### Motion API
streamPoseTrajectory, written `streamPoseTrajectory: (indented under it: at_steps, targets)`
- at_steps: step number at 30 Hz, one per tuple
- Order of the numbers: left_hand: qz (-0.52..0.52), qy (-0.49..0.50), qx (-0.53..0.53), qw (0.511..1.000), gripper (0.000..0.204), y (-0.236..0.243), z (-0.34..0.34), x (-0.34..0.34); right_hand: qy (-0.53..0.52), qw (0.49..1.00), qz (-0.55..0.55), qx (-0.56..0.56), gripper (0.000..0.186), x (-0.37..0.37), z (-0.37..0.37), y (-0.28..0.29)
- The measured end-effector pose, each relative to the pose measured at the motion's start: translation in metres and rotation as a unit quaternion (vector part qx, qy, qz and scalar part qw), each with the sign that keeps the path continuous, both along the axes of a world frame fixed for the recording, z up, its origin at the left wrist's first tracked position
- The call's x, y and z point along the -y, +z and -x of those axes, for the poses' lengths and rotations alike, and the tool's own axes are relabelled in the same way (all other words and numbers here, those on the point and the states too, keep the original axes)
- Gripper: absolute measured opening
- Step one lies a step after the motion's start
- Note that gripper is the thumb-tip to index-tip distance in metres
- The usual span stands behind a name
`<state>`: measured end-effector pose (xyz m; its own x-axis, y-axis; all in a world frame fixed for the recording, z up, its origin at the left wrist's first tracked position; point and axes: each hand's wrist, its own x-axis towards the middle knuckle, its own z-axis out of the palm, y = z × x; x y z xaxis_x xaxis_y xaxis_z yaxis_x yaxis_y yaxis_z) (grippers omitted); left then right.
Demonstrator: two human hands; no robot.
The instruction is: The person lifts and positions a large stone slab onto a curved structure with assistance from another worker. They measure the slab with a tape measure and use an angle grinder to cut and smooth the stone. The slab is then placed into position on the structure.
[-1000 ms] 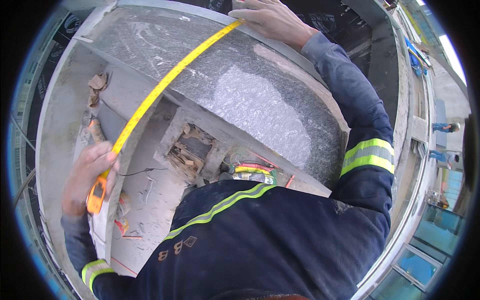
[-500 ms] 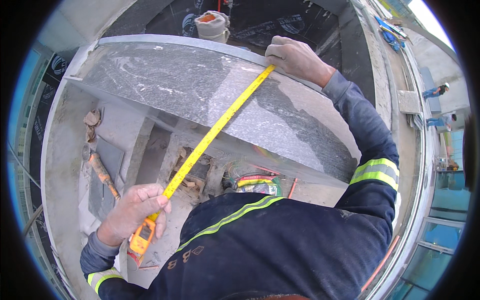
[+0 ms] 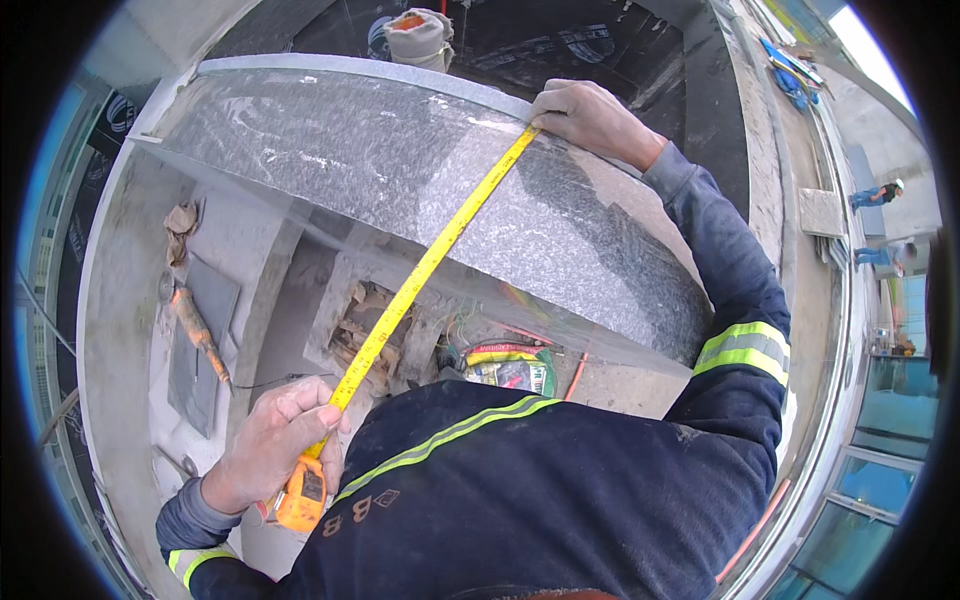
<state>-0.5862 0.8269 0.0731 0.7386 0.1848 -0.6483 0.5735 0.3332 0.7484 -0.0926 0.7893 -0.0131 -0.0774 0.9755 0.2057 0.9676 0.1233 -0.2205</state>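
Observation:
A yellow tape measure blade [image 3: 437, 250] stretches at a slant over a grey stone slab [image 3: 330, 135]. Its orange case [image 3: 301, 494] hangs just below my left hand [image 3: 283, 437], whose thumb and fingers pinch the blade near where it comes out. At the slab's far edge, my right hand [image 3: 596, 122] is closed on the blade's other end, fingers curled over the rim. The very tip of the blade is hidden under those fingers. Dark and light patches mark the slab's dusty top.
Below the slab on the left lies an angle grinder [image 3: 197, 328] on a grey panel [image 3: 205, 385]. A colourful bag [image 3: 510, 368] sits near my chest. Beyond the slab stands a whitish bucket [image 3: 418, 40]. Two people [image 3: 878, 194] are far off at the right.
My left hand and the tape case have shifted slightly down and to the right. The blade's far end sits slightly left of before, and the view has tilted a little.

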Motion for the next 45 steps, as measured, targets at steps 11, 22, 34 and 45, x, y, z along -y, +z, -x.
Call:
streamPoseTrajectory:
  at_steps: [11, 22, 34, 45]
  targets:
    - [0.016, -0.002, 0.015, 1.000, 0.029, -0.019, 0.010, 0.018, -0.005, 0.999, -0.011, 0.032, 0.021, -0.012, -0.001, -0.014]
    - [0.059, 0.007, 0.005, 0.998, 0.029, -0.019, 0.005, 0.020, 0.016, 1.000, 0.000, 0.014, 0.018, -0.012, -0.005, -0.013]
    - [0.091, 0.014, 0.016, 0.996, 0.029, -0.024, 0.006, 0.028, 0.037, 0.999, -0.013, -0.008, 0.016, -0.013, -0.005, -0.012]
    - [0.121, 0.061, 0.018, 0.991, 0.029, -0.024, 0.002, 0.048, 0.058, 0.998, -0.011, 0.007, 0.019, -0.015, -0.014, -0.018]
